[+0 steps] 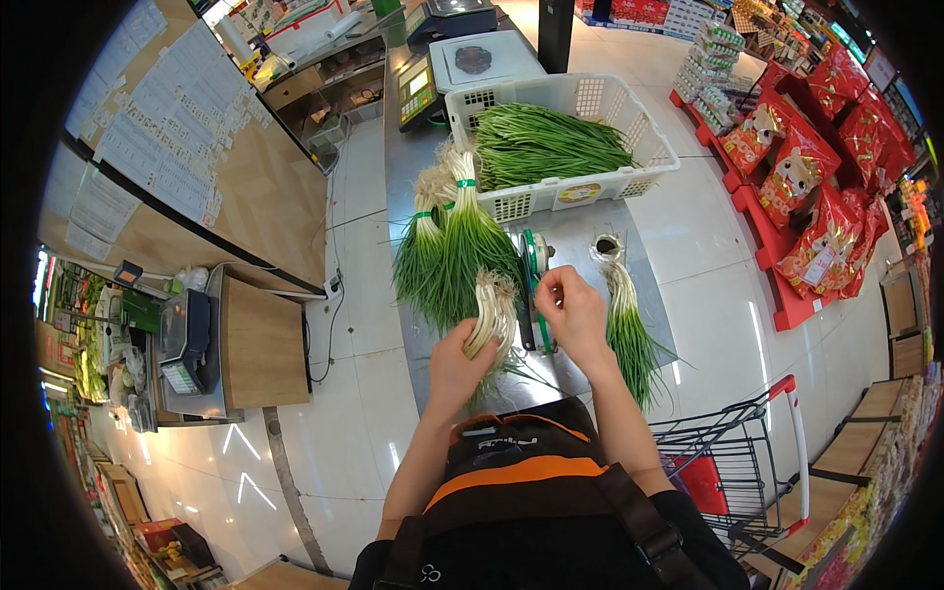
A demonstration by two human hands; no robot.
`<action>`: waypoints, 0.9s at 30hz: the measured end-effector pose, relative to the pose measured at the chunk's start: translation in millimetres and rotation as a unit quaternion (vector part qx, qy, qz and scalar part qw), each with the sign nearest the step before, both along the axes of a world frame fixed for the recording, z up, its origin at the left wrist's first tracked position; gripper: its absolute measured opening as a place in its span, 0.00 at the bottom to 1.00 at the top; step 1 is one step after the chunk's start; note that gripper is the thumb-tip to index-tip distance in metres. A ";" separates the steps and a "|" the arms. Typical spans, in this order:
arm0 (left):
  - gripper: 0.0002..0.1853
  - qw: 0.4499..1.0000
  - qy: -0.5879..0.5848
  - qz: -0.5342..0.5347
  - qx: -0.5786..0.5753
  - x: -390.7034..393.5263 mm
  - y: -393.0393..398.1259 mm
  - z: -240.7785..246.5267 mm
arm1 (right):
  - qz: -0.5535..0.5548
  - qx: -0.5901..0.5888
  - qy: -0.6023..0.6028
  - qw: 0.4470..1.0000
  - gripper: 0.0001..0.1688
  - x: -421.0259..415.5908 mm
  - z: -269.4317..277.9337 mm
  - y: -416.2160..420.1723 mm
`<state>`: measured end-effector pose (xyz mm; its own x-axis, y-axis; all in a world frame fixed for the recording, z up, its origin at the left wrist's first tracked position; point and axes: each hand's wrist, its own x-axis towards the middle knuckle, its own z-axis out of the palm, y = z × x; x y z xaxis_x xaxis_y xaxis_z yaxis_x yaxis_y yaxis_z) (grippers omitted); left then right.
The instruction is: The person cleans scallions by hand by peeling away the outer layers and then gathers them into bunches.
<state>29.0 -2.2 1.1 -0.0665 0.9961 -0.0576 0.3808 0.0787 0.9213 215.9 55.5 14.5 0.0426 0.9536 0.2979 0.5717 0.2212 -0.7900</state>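
Observation:
My left hand (459,366) is closed around the white stems of a small bunch of scallions (493,317), roots pointing up. My right hand (572,310) is at the tape dispenser (537,273) with its green tape, thumb and forefinger pinched; whether tape is between them I cannot tell. Several scallion bunches bound with green tape (464,214) lie on the left of the metal table (428,369). To the right of my right hand lies another scallion bunch (627,310), beside a roll (607,248) near its root end.
Beyond the bunches a white plastic crate (653,151) holds long green stalks (549,144). Behind it stands a weighing scale (483,59). A shopping cart (737,457) is at my right. Red bags (789,162) fill a red display stand farther right; a wooden counter (265,343) stands left.

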 end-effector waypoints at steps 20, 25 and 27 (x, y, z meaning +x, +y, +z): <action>0.16 0.941 -0.331 -0.016 -0.061 -8.5 10.9 18.9 | 0.178 -0.109 0.115 0.971 0.05 -28.6 8.5 -16.7; 0.14 0.899 -0.427 -0.013 -0.097 -27.5 15.0 6.7 | 0.097 -0.123 0.077 0.985 0.07 -19.6 0.9 -9.3; 0.14 0.878 -0.466 -0.020 -0.108 -33.8 16.9 5.3 | 0.104 -0.149 -0.005 0.983 0.08 -13.8 -2.7 -8.5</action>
